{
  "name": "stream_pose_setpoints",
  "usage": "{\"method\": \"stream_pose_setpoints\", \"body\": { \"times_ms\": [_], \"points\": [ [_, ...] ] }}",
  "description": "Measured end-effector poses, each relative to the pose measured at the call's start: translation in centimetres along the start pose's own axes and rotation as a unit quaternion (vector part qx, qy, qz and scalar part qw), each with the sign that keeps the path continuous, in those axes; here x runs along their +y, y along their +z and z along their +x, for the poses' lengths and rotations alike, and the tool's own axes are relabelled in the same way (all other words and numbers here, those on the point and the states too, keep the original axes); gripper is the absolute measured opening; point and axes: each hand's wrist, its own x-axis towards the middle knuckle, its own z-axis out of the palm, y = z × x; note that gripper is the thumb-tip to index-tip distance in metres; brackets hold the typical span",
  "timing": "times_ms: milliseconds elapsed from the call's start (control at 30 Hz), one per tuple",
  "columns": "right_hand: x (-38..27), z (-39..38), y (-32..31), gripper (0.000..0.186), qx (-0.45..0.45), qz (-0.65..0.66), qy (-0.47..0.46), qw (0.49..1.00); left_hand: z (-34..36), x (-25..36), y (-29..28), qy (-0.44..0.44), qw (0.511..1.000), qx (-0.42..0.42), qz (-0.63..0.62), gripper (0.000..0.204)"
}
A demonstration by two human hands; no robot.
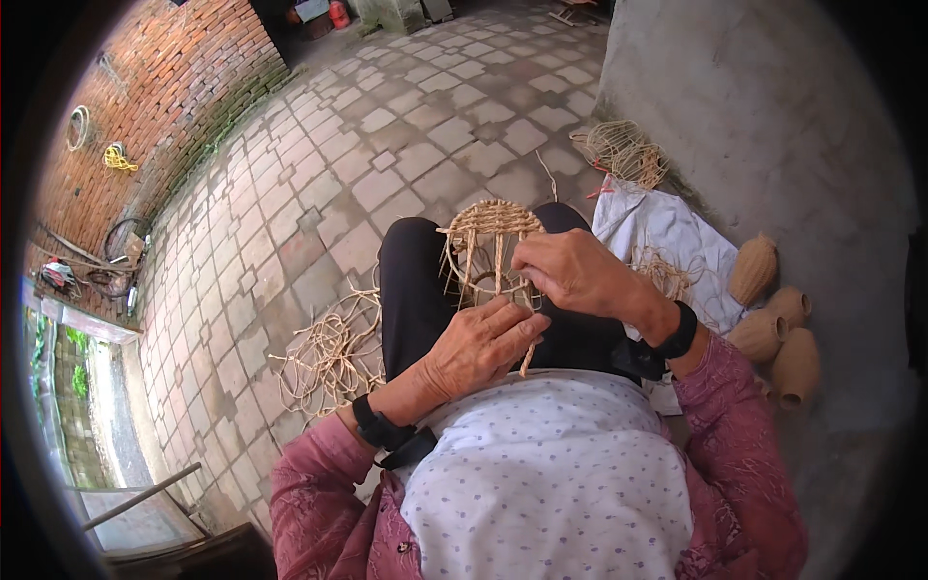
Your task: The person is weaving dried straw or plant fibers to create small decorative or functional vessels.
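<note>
A small, partly woven straw basket (493, 220) rests between my knees, its rounded end dense and its lower part open, with a thin ring and twisted straw cords showing. My left hand (483, 343) is closed at the lower rim, back of the hand up, and its fingertips grip the basket there. At the basket's right side my right hand (577, 271) is pinched on a straw cord, though its fingertips partly hide the hold. A twisted cord end (526, 362) hangs below my left fingers.
Loose straw cord (333, 353) lies tangled on the paving at left. To the right are a white sack (667, 227) with more strands, several tan, gourd-shaped objects (797, 362) and a wire-like woven frame (628, 153) by the grey wall (764, 116).
</note>
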Motion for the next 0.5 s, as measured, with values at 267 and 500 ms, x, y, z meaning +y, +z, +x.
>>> {"method": "stream_pose_setpoints", "body": {
  "times_ms": [267,500],
  "points": [
    [-1.5,-2.6,2.4,0.012,0.110,0.032,0.008,0.993,-0.3,0.3,-1.7,-0.029,0.997,0.067,-0.001,0.031],
    [-1.6,-3.7,3.5,0.013,0.152,0.120,0.085,0.977,-2.1,0.5,-1.6,-0.036,0.995,0.088,0.040,0.029]
  ]
}}
